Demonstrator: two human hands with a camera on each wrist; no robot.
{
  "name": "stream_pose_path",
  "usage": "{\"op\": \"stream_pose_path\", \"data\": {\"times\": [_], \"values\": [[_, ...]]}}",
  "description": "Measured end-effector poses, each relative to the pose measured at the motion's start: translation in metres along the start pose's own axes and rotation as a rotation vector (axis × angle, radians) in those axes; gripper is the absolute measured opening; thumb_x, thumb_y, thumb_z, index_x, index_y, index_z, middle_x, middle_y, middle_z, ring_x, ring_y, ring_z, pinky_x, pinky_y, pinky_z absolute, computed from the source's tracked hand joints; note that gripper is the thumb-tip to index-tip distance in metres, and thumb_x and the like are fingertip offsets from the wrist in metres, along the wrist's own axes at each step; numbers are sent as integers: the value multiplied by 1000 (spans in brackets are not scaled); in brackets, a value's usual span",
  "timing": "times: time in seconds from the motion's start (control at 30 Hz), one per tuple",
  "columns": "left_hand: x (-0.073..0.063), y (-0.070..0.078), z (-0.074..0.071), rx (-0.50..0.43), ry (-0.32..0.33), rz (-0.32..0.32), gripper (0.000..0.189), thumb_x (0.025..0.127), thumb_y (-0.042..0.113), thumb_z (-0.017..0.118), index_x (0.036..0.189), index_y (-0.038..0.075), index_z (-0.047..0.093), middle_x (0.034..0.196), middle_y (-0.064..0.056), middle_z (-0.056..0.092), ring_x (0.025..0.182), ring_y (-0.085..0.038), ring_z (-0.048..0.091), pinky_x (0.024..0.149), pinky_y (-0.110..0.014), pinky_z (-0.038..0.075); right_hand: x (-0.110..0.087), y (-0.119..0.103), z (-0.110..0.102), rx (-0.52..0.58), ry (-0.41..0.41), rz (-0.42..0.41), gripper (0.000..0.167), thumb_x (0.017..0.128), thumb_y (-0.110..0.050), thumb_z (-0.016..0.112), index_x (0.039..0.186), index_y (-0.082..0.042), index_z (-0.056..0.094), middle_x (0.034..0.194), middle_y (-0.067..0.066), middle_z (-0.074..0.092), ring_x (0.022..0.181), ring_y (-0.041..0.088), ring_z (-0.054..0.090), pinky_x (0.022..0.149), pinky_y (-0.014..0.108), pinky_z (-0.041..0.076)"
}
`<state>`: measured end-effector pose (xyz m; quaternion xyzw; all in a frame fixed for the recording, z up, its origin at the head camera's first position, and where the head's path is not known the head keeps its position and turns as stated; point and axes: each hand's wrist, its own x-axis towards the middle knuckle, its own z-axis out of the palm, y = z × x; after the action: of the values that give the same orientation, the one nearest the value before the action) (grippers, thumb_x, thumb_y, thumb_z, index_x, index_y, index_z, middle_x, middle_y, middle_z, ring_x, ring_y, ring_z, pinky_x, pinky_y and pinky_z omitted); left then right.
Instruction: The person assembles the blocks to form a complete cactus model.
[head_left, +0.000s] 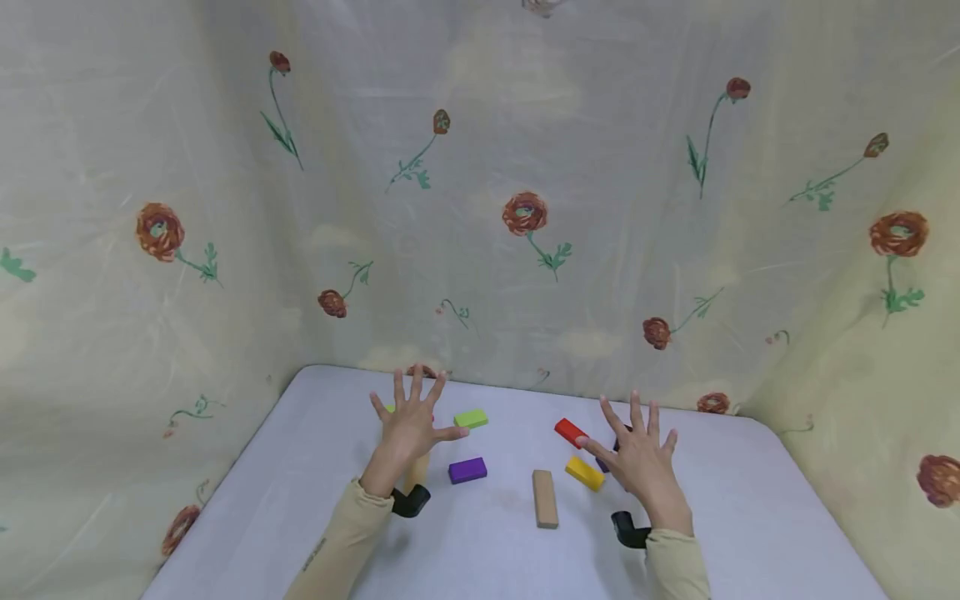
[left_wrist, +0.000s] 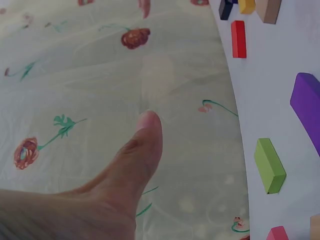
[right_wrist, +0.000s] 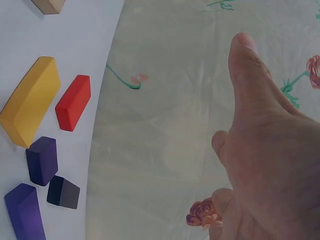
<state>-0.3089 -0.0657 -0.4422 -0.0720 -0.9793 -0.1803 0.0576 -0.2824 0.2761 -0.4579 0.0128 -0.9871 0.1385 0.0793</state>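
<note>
Both hands hover over a white table with fingers spread wide and nothing held. My left hand (head_left: pixel 408 429) is above a wooden block (head_left: pixel 417 473) that it partly covers, beside a lime green block (head_left: pixel 471 418) and a purple block (head_left: pixel 467 471). My right hand (head_left: pixel 647 460) is nearest a yellow block (head_left: pixel 584 473) and a red block (head_left: pixel 570 432); it hides parts of some dark blocks. The right wrist view shows these as a dark blue block (right_wrist: pixel 42 161), a black block (right_wrist: pixel 64 192) and a purple-blue block (right_wrist: pixel 25 212). A plain wooden block (head_left: pixel 545 500) lies between the hands.
A pink block (left_wrist: pixel 277 233) shows at the bottom of the left wrist view. Flower-printed cloth (head_left: pixel 480 208) hangs behind and at both sides of the white table (head_left: pixel 510 567). A black wrist mount (head_left: pixel 411 502) sits below the left hand, another (head_left: pixel 630 531) below the right.
</note>
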Motion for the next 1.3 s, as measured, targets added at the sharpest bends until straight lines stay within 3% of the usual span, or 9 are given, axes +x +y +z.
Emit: {"op": "stream_pose_path", "data": {"times": [0.63, 0.97, 1.3], "values": [[2, 1, 0, 22, 3, 19, 100, 75, 65, 68, 155, 24, 22, 162, -15, 0, 147, -44, -9, 103, -79, 3, 1, -3, -1, 14, 4, -15, 89, 84, -64, 58, 154, -20, 23, 160, 25, -4, 142, 53, -10, 99, 80, -3], [1, 3, 0, 43, 33, 76, 98, 76, 63, 69, 154, 24, 24, 163, -14, 6, 148, -40, -5, 108, -74, 6, 0, -8, -2, 14, 20, -41, 91, 83, -61, 62, 154, -20, 23, 160, 25, -2, 143, 53, -6, 102, 78, 3], [3, 1, 0, 56, 41, 151, 100, 76, 60, 70, 155, 22, 22, 162, -16, 5, 149, -38, -2, 116, -62, 9, 3, -14, 2, 92, 17, -139, 100, 76, -61, 71, 154, -22, 23, 161, 22, 2, 144, 50, -1, 108, 73, 8]]}}
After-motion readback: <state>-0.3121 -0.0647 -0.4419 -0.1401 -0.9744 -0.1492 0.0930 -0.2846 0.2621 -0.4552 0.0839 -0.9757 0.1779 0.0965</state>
